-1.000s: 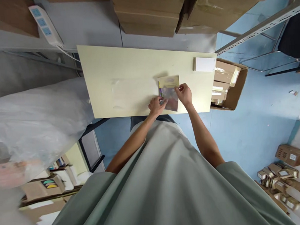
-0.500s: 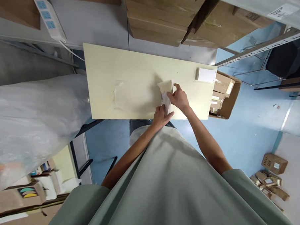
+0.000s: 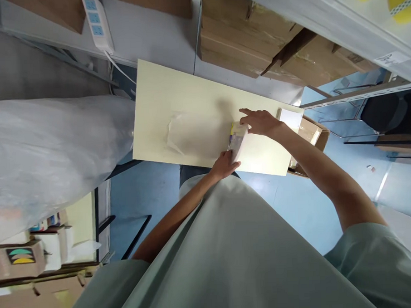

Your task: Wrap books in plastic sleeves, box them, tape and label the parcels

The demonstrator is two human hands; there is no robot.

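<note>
A small white box [image 3: 239, 139] with yellow and purple patches stands tilted on the pale yellow board, near its front edge. My left hand [image 3: 224, 165] is closed around the box's near end, thumb to the right of it. At the far end is my right hand [image 3: 261, 122], its thumb and bent fingers at the upper right corner and one finger stretched out to the left. A thin, pale translucent sheet [image 3: 194, 134] lies on the board left of the box, with a ragged left edge. Whether the sheet runs under the box is hard to see.
The yellow board [image 3: 155, 92] fills the middle. On its right end lies a flat white box [image 3: 291, 118], partly behind my right forearm. Cardboard boxes [image 3: 235, 48] and a power strip [image 3: 98, 24] are behind it. A large plastic-wrapped bundle [image 3: 61, 137] stands at left.
My right hand has shifted from the box's right side to its far corner, the forearm now reaching in from farther right. The box's yellow and purple patches show more. My view has turned slightly.
</note>
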